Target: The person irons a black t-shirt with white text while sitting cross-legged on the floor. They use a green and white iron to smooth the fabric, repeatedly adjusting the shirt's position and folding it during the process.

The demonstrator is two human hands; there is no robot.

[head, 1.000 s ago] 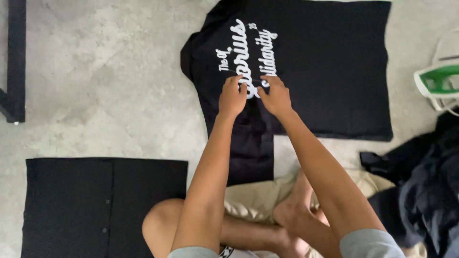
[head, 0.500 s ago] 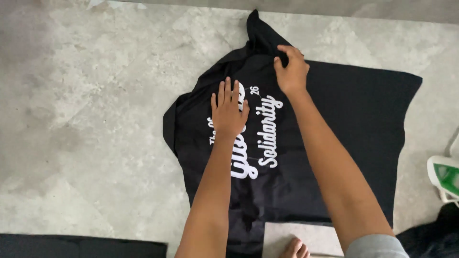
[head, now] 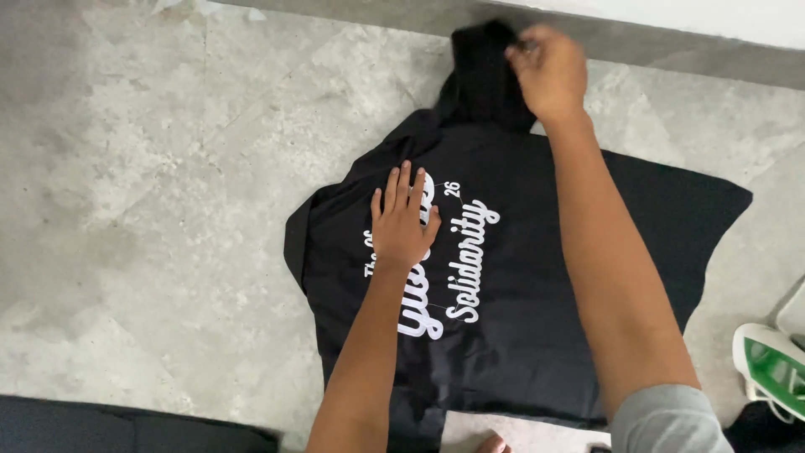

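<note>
On the grey mottled concrete floor, filling the middle of the view, a black cotton T-shirt with white script lettering lies mostly flat; the fabric looks thin and limp, wrinkled along its nine o'clock edge, where a sleeve is tucked. The step in hand appears to be folding: one sleeve stands bunched at twelve o'clock, and laying it inward would call for a steady pull while the body stays pinned. The right hand pinches that sleeve, somewhat blurred. The left hand, fingers spread, presses flat on the lettering. At four o'clock sits a green and white iron, and at seven o'clock a dark folded cloth
</note>
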